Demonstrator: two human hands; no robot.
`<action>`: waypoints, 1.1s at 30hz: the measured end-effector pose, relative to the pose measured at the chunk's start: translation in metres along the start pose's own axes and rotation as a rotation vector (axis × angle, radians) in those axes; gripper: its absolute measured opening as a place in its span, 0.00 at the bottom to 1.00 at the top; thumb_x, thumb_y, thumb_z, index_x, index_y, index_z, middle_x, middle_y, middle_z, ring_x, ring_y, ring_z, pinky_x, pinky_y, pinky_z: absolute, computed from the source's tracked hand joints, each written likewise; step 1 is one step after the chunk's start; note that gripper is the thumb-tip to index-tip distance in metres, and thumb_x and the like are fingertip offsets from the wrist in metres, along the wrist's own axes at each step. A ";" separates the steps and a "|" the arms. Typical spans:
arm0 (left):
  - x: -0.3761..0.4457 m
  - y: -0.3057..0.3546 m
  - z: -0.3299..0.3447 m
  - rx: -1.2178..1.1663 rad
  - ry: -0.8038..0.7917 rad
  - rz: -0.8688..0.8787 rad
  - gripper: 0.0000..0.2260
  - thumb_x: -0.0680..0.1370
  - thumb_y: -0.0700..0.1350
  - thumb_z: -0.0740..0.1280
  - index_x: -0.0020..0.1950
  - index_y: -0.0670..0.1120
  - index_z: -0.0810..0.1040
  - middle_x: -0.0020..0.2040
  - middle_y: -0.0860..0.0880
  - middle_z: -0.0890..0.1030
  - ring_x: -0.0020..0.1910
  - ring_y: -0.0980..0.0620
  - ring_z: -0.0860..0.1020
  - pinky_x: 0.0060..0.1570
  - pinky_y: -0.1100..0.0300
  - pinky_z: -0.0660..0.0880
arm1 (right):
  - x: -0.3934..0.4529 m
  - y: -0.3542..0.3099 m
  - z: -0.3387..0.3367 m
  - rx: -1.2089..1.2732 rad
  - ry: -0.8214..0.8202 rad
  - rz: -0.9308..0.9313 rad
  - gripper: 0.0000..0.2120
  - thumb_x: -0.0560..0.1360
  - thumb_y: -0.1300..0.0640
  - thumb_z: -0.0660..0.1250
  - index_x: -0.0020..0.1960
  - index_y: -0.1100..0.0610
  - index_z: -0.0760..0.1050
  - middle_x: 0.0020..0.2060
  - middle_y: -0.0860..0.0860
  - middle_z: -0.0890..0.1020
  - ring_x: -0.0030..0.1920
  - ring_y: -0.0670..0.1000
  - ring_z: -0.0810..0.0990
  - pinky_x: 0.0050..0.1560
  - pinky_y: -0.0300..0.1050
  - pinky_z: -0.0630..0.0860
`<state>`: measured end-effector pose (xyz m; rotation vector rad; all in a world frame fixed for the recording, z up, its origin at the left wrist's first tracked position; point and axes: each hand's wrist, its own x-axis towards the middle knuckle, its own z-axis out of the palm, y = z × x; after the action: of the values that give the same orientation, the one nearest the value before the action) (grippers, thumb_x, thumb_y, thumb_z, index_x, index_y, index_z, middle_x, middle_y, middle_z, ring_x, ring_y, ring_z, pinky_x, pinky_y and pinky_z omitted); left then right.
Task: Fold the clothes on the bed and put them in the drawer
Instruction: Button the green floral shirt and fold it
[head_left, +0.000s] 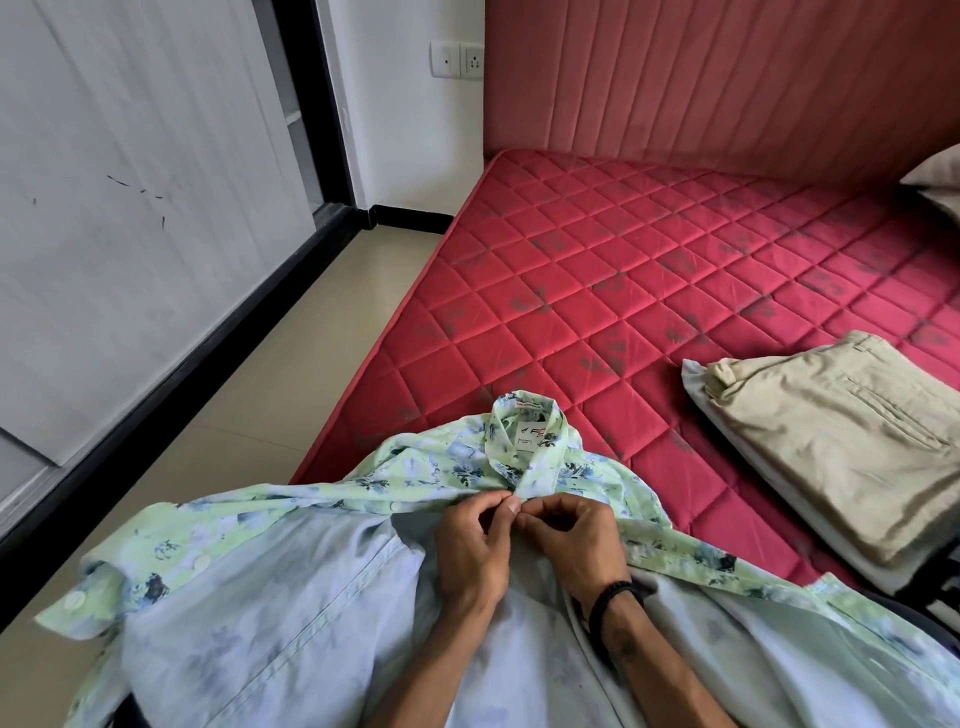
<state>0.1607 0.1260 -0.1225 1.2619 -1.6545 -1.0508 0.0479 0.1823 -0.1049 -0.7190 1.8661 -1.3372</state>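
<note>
Two hands meet just below the collar of a pale green shirt (363, 499) printed with blue flowers, spread over the near corner of the bed (597, 270). Left hand (475, 545) and right hand (571, 535) each keep a narrow grip, pinching the front edges together. White buttons line the thin, creased fabric. A neck label shows red letters too small to read. Folded beige trousers (841, 447) top a stack at the quilted red mattress's near edge.
</note>
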 end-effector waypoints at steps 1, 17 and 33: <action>0.001 0.000 0.000 -0.004 0.001 -0.002 0.03 0.78 0.44 0.74 0.50 0.48 0.88 0.40 0.66 0.82 0.45 0.68 0.81 0.46 0.75 0.73 | -0.001 0.000 0.001 0.001 0.017 -0.009 0.03 0.72 0.62 0.79 0.41 0.58 0.86 0.35 0.51 0.87 0.36 0.45 0.84 0.40 0.39 0.80; 0.005 0.000 0.004 -0.295 -0.050 -0.286 0.05 0.77 0.40 0.75 0.44 0.50 0.86 0.41 0.51 0.87 0.44 0.53 0.85 0.49 0.56 0.81 | -0.003 -0.001 0.005 -0.200 0.127 -0.178 0.02 0.73 0.57 0.78 0.43 0.50 0.86 0.40 0.42 0.86 0.41 0.39 0.84 0.42 0.33 0.79; 0.003 0.011 -0.001 -0.571 -0.042 -0.476 0.04 0.73 0.38 0.78 0.47 0.44 0.88 0.43 0.44 0.88 0.45 0.49 0.86 0.55 0.49 0.82 | -0.007 -0.005 0.010 -0.286 0.200 -0.286 0.09 0.71 0.61 0.78 0.37 0.49 0.82 0.38 0.41 0.82 0.40 0.42 0.83 0.41 0.39 0.78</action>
<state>0.1575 0.1243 -0.1114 1.2578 -0.9741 -1.6973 0.0601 0.1812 -0.1007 -1.0645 2.2073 -1.3716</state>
